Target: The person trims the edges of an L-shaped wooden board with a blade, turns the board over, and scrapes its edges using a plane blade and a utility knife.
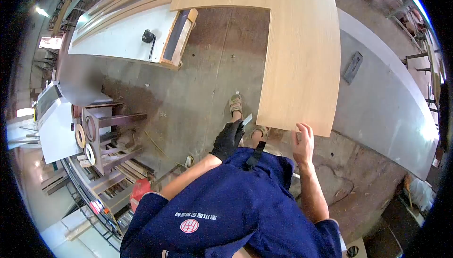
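A large L-shaped wooden panel (304,55) with light grain extends from the upper middle down toward me. At its near end my right hand (303,142) is bare, fingertips at the panel's edge, fingers bent and somewhat apart; nothing shows inside it. My left hand (228,140) wears a black glove and is closed around a small tool with a flat pale blade (247,119), which points up and right, left of the panel's near corner. The tool's handle is hidden in the glove.
A white table (118,36) at upper left bears wooden strips and a black tape measure (148,36). On the grey surface (377,83) at right lies a metal tool (352,68). A rack with tape rolls (90,128) stands left.
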